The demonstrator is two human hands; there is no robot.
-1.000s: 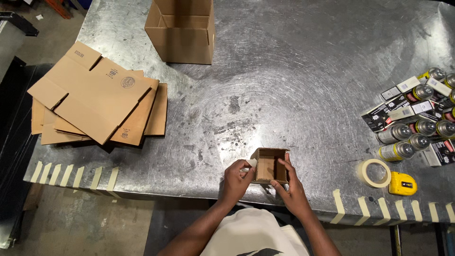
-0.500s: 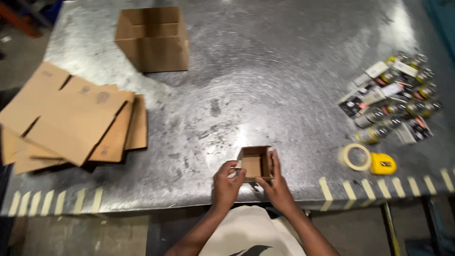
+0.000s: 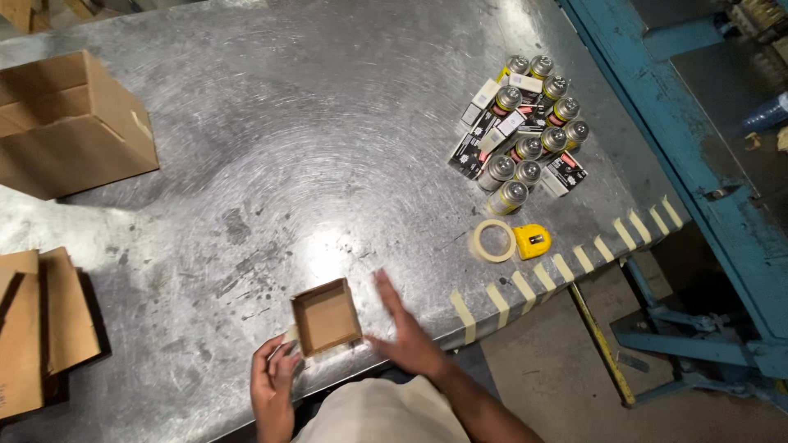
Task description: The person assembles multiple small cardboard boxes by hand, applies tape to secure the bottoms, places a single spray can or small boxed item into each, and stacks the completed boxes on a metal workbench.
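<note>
Where the left hand [image 3: 273, 385] pinches it, small open brown carton [image 3: 326, 317]; right hand [image 3: 404, 332] spread beside.

A large open brown cardboard box [image 3: 70, 123] sits far up-left; flattened cardboard sheets [image 3: 37, 328] lie left; metal cans [image 3: 525, 131], a tape roll [image 3: 493, 240] and a yellow tape measure [image 3: 532, 241] sit right.

Small open carton held at the near edge of a metal table

A small cardboard box [image 3: 327, 317] was steadied by the left hand [image 3: 273, 379] at its near-left corner, while the right hand [image 3: 405, 331] was held flat and blurred just beside it. A tape roll [image 3: 493, 240], yellow dispenser [image 3: 532, 241] and spray cans [image 3: 525, 123] were seen further right.
</note>
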